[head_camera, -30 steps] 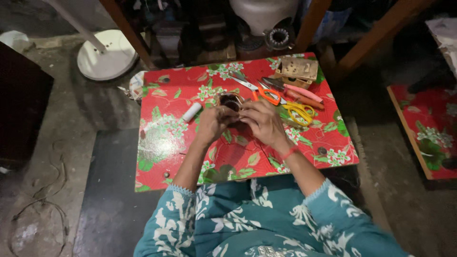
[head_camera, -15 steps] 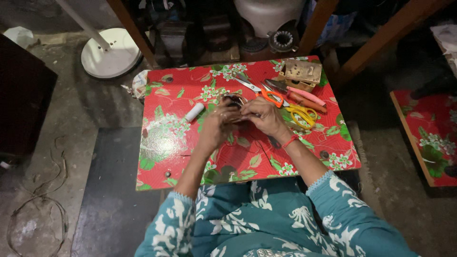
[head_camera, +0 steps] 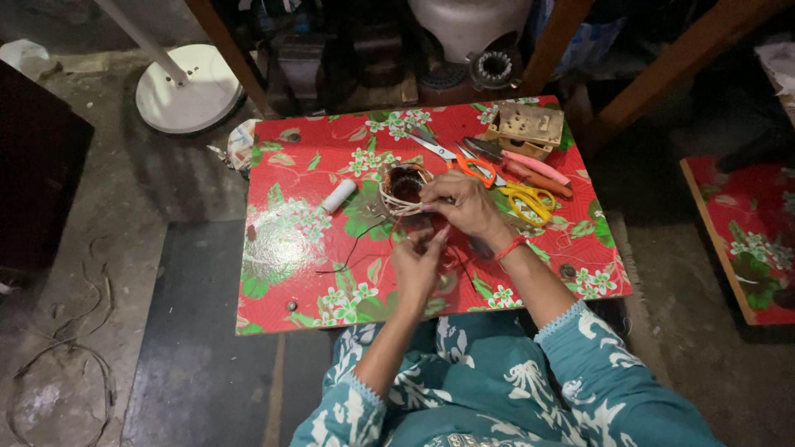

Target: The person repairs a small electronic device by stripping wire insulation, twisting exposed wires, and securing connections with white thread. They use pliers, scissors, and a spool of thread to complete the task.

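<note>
A round wire coil (head_camera: 403, 186) bound with pale tape lies on the low table (head_camera: 290, 248) with a red flowered cover. My right hand (head_camera: 464, 207) rests on the coil's right side and pinches it. Closer to me, my left hand (head_camera: 416, 266) is drawn back from the coil and pinches a thin dark wire (head_camera: 356, 248) that trails across the cover to the left. A red thread band circles my right wrist.
A small white roll (head_camera: 338, 196) lies left of the coil. Orange-handled scissors (head_camera: 460, 160), yellow-handled scissors (head_camera: 530, 201), pink-handled pliers (head_camera: 530, 167) and a tan block (head_camera: 527, 127) sit at the table's back right. A white round fan base (head_camera: 189, 89) stands on the floor.
My left hand has pulled away from the coil toward me, drawing the wire out. The right hand stays on the coil. The view has shifted slightly.
</note>
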